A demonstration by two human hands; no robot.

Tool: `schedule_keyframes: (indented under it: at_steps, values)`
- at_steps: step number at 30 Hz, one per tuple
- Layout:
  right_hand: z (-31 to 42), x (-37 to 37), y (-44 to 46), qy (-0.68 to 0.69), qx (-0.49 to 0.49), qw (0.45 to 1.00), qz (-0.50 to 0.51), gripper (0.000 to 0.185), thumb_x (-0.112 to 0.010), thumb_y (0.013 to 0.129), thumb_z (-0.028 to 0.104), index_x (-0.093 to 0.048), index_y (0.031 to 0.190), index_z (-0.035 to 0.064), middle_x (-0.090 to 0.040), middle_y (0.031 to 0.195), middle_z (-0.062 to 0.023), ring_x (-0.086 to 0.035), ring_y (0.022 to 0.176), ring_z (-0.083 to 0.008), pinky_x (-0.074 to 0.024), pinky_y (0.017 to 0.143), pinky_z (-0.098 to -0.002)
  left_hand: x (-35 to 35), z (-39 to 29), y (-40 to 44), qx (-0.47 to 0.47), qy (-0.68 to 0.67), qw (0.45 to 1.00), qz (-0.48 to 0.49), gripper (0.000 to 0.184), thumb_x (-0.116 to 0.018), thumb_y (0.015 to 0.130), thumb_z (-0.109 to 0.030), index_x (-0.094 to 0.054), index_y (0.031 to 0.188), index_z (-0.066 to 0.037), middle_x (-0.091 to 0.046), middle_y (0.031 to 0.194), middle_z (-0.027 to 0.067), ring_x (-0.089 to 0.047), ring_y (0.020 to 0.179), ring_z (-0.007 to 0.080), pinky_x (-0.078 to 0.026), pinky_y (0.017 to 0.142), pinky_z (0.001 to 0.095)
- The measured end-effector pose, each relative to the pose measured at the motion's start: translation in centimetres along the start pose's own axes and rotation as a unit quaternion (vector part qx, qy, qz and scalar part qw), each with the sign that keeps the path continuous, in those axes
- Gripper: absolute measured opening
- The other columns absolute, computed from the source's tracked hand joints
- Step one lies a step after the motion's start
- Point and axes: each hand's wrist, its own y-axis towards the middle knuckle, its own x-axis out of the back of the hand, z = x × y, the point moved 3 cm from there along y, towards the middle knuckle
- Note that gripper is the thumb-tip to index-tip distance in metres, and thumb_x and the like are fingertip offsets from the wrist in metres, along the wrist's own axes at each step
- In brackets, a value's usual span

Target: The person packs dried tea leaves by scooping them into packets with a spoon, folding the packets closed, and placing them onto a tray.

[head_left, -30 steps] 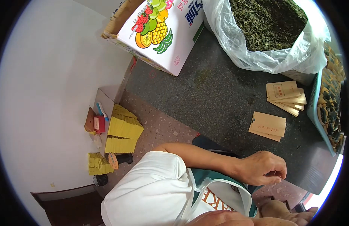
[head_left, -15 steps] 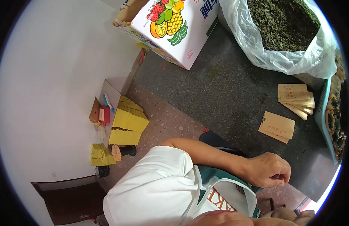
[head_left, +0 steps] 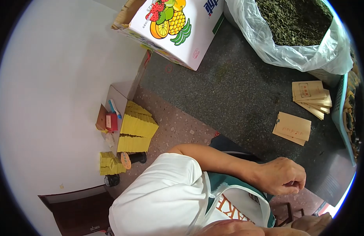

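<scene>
Our left hand [head_left: 284, 177] hangs at the edge of the desk [head_left: 213, 94], its grip narrow with fingers curled, though we cannot tell whether anything sits inside; our right hand we cannot make out. The two overlapping tan packets [head_left: 293, 125] lie near and just beyond that left grip, apart from it, with a fanned packet stack [head_left: 309, 90] farther off beside the blue basket [head_left: 340, 114].

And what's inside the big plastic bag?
Through the open top of the plastic bag you can see a heap of crumbly, greenish-brown leafy bits. Anything underneath that top layer is covered, so I can't tell what's down there.
</scene>
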Motion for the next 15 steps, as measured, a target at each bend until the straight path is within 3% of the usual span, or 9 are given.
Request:
schedule_keyframes:
  at_steps: [6,10,12,13,15]
  values:
    - [-0.8,0.3,0.1,0.041,0.087,0.994,0.05,0.03,-0.064,0.077,0.021,-0.043,0.061,0.0061,-0.047,0.051,-0.0062,-0.039,0.037,-0.017,-0.0363,0.045,-0.0355,0.7,-0.2,-0.1,0.025,0.003,1.0,0.018,0.009,-0.069,0.076,-0.008,-0.066,0.082,-0.002,-0.067,0.081,0.0119,-0.067,0.074,0.0301,-0.052,0.064,0.0394]
    - [-1.2,-0.5,-0.2,0.048,0.086,0.994,0.045,0.026,-0.063,0.076,0.021,-0.046,0.064,0.006,-0.048,0.051,-0.0069,-0.04,0.037,-0.0169,-0.0366,0.044,-0.0359,0.7,-0.2,-0.2,0.026,-0.008,1.0,0.013,0.009,-0.069,0.076,-0.008,-0.066,0.083,-0.002,-0.067,0.082,0.0121,-0.067,0.074,0.0302,-0.052,0.064,0.0394]
    - [-1.5,-1.5,-1.5,-0.108,0.212,0.962,-0.137,0.027,-0.061,0.078,0.02,-0.045,0.061,0.0061,-0.048,0.052,-0.0073,-0.042,0.037,-0.0181,-0.0372,0.044,-0.0371,0.7,-0.3,-0.2,0.01,-0.003,1.0,0.008,0.009,-0.069,0.077,-0.008,-0.067,0.082,-0.001,-0.067,0.083,0.0127,-0.067,0.075,0.0305,-0.052,0.065,0.0396]
    - [-0.6,-1.3,-1.1,-0.105,0.213,0.962,-0.136,0.027,-0.061,0.078,0.02,-0.045,0.061,0.0061,-0.048,0.052,-0.0073,-0.042,0.037,-0.0181,-0.0372,0.044,-0.0371,0.7,-0.3,-0.2,0.012,0.0,1.0,0.006,0.009,-0.069,0.077,-0.008,-0.067,0.082,-0.001,-0.067,0.083,0.0127,-0.067,0.075,0.0305,-0.052,0.065,0.0396]
    - [0.9,-1.1,0.9,-0.144,-0.015,0.989,-0.031,0.027,-0.062,0.074,0.024,-0.047,0.059,0.006,-0.048,0.051,-0.0075,-0.044,0.039,-0.0184,-0.0369,0.043,-0.0375,0.5,-0.1,-0.2,0.009,-0.001,1.0,0.01,0.009,-0.068,0.077,-0.008,-0.067,0.082,-0.001,-0.067,0.082,0.0132,-0.067,0.075,0.0308,-0.053,0.065,0.0399]
